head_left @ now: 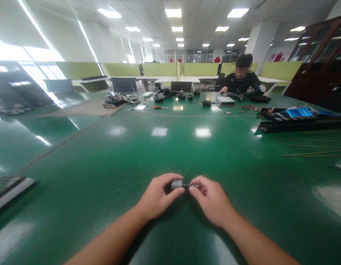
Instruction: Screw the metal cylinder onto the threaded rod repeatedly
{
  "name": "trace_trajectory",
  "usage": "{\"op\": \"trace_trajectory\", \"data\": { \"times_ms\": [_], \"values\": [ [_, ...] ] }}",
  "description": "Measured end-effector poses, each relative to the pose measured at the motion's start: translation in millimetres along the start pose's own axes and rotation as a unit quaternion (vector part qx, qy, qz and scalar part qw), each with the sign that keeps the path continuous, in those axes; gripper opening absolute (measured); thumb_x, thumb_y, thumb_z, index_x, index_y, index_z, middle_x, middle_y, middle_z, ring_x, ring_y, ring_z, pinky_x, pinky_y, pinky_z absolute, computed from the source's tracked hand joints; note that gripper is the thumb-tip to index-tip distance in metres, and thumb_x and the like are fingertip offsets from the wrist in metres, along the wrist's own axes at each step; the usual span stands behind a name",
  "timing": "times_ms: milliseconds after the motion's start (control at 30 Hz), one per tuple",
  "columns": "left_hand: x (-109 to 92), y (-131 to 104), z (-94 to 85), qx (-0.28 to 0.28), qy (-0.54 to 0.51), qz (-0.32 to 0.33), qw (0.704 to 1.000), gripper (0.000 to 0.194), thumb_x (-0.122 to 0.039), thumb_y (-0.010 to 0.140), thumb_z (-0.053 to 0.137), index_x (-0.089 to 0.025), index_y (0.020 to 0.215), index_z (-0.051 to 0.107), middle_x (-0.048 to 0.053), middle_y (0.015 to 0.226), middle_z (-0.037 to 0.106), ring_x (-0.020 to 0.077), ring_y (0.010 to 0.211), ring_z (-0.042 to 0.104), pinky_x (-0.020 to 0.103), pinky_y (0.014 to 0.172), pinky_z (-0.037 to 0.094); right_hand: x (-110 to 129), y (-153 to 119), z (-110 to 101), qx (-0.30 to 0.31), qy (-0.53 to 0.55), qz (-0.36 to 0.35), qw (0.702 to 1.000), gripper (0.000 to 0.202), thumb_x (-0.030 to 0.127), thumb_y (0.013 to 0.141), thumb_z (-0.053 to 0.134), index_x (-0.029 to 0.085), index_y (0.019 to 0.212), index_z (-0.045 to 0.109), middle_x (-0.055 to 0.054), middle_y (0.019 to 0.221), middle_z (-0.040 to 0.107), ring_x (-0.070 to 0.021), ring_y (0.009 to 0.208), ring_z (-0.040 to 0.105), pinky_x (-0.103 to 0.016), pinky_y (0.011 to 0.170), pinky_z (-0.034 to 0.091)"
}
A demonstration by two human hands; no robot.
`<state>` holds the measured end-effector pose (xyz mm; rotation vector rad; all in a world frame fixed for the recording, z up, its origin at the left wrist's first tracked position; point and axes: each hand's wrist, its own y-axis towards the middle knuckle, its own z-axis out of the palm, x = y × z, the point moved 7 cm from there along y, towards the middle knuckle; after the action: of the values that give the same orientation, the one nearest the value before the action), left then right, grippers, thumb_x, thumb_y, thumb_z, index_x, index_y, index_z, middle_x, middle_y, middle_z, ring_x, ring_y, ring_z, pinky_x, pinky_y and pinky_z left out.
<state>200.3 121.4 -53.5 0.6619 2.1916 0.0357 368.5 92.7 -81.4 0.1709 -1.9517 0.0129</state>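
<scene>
Grey and cylindrical, a metallic-looking part (176,184) is grasped in the left hand (155,197) over the green bench (126,151), while the slim shaft (186,185) in line with it is pinched by the right hand (216,202), steady alignment seemingly being called for between both grips.

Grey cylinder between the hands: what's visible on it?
The grey cylinder looks metallic, with a thin dark shaft at its right end; whether the two are joined is unclear. It lies roughly horizontal at the green table; contact with the surface can't be told. The left hand grips the body, and the right hand pinches the shaft. Markings aren't legible.
</scene>
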Motion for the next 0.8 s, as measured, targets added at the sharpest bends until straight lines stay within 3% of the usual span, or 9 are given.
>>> {"op": "trace_trajectory", "data": {
  "times_ms": [800],
  "values": [
    [-1.3,0.8,-3.1,-0.012,-0.001,-0.009,1.000,0.030,-0.040,0.086,0.067,-0.020,0.108,0.072,0.006,0.103,0.075,0.0229,0.094,0.069,0.035,0.092,0.053,-5.2,0.8,0.3,-0.001,0.015,0.017,1.000,0.013,0.031,0.093,0.055,0.021,0.094,0.063,0.001,0.072,0.065,-0.0148,0.062,0.059,-0.024,0.055,0.040]
  ]
}}
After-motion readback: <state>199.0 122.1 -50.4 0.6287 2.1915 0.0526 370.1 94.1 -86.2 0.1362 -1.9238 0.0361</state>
